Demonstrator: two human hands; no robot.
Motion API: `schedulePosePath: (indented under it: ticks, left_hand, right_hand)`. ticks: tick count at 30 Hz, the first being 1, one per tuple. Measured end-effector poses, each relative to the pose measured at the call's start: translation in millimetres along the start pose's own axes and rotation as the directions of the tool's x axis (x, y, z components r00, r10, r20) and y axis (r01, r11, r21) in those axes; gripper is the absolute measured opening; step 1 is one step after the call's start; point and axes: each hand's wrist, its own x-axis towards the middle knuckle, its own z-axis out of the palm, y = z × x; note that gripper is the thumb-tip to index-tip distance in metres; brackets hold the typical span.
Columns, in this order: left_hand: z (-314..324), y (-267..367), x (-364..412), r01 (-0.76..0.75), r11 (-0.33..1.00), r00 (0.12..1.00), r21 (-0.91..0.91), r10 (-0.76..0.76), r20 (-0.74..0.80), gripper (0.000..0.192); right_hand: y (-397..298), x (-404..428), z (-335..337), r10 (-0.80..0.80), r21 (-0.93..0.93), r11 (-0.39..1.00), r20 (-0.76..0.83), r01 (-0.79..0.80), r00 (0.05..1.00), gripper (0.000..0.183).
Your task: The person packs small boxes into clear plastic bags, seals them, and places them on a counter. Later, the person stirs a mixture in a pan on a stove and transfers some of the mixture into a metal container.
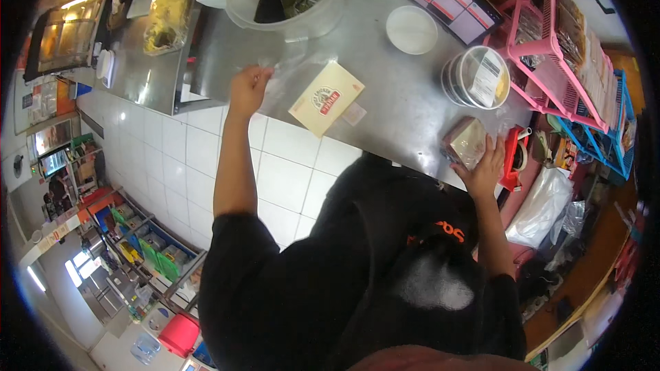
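My left hand is raised over the front edge of the steel table, thumb and forefinger pinched on what looks like a thin clear plastic bag. This film is hard to make out against the metal. Beside it a cream printed card box lies flat, slightly overhanging the front edge. A small clear sachet lies against the box's right side. At the table's right end, my right hand rests around the near corner of a plastic-wrapped packet, thumb and fingers on different sides. The packet's contents are unclear.
A large translucent tub holding dark sheets and packets stands at the back. Farther right are a white round lid, stacked round containers, a screen and a pink rack. A red tape dispenser sits beside my right hand.
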Motion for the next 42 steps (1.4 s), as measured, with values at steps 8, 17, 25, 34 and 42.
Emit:
schedulePosePath:
  ticks: [8, 17, 25, 34, 42]
  left_hand:
    - [-91, 165, -25, -0.143, 0.882, 0.961, -0.45, 0.232, 0.15, 0.023]
    - [-94, 227, -56, -0.312, 0.771, 0.899, -0.554, 0.429, 0.091, 0.017]
    - [-58, 217, -67, -0.297, 0.619, 0.817, -0.727, 0.559, 0.143, 0.022]
    - [-80, 210, -28, -0.176, 0.674, 0.955, -0.717, 0.294, 0.041, 0.036]
    - [-59, 249, -48, 0.1, 0.791, 0.719, -0.604, 0.362, 0.593, 0.022]
  right_hand:
    - [-173, 124, -83, -0.348, 0.661, 0.584, -0.321, 0.472, 0.881, 0.07]
    - [-216, 148, -155, -0.496, 0.982, 0.122, 0.186, -0.144, 0.848, 0.034]
    - [-219, 129, -133, -0.533, 0.99, -0.009, 0.113, -0.14, 0.839, 0.023]
    - [-214, 129, -161, -0.433, 0.716, 0.583, -0.127, 0.384, 0.893, 0.012]
    - [-201, 146, -188, -0.461, 0.769, 0.536, -0.079, 0.348, 0.884, 0.013]
